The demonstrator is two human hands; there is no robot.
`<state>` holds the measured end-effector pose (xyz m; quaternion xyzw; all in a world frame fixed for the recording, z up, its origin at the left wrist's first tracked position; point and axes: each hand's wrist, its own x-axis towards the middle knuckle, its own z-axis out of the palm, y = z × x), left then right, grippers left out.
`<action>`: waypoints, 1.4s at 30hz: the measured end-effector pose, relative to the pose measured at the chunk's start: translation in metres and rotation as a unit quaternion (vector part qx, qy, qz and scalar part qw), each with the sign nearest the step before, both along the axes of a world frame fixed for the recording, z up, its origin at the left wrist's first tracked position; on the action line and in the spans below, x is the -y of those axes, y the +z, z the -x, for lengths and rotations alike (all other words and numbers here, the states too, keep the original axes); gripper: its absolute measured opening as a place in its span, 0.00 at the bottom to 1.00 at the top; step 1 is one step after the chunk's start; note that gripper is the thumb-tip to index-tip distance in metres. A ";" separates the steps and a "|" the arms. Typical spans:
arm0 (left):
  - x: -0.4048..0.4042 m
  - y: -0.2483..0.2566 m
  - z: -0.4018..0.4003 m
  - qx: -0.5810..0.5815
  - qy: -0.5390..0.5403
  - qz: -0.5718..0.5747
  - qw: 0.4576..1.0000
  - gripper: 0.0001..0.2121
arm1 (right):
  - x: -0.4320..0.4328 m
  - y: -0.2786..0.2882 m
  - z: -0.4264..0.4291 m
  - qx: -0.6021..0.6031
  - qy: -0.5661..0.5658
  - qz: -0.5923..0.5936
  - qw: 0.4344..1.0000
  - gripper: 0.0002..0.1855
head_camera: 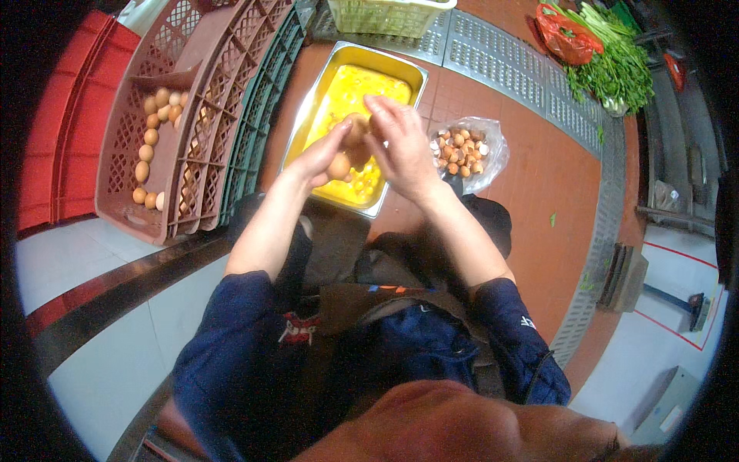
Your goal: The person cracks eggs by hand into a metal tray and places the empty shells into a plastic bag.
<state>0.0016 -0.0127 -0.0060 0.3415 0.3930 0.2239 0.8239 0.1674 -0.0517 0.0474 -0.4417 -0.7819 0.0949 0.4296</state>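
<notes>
Over a rectangular metal pan (pixel 422 86) of cracked raw eggs (pixel 361 78), my two hands are close together. My left hand (pixel 318 159) holds a brown egg (pixel 339 167) low in its curled fingers. A second brown egg (pixel 357 128) is by the left thumb, between the hands. My right hand (pixel 402 147) is beside that second egg, its fingers bent and spread; whether they grip the egg is unclear. Yellow yolks, several still whole, cover the bottom of the pan, which stands on the floor in front of me.
Right of the pan, a clear plastic bag (pixel 495 151) holds broken eggshells (pixel 459 153). On the left stands a brown plastic crate (pixel 134 222) with whole eggs (pixel 146 152). Beyond are a pale plastic basket (pixel 387 17), metal drain grating (pixel 496 58), leafy greens (pixel 615 78) and a red plastic bag (pixel 568 37).
</notes>
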 end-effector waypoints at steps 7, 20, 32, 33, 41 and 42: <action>-0.009 -0.006 0.006 -0.020 -0.097 -0.020 0.995 0.26 | -0.024 -0.014 -0.030 -0.125 0.046 0.273 0.953 0.21; -0.007 0.005 -0.002 -0.156 -0.089 -0.159 0.971 0.16 | -0.025 -0.049 -0.027 -0.118 -0.020 0.357 0.926 0.20; -0.008 -0.021 0.000 -0.262 -0.087 -0.356 0.893 0.16 | -0.023 -0.044 -0.018 0.003 0.010 0.262 0.965 0.22; -0.008 -0.020 0.000 -0.272 -0.087 -0.366 0.886 0.16 | -0.023 -0.045 -0.018 0.007 0.011 0.261 0.965 0.22; -0.007 -0.033 0.000 -0.337 -0.052 -0.454 0.823 0.19 | -0.023 -0.048 -0.015 0.026 0.009 0.228 0.973 0.20; -0.007 -0.033 0.000 -0.351 -0.059 -0.452 0.818 0.19 | -0.023 -0.049 -0.014 0.027 0.008 0.221 0.975 0.20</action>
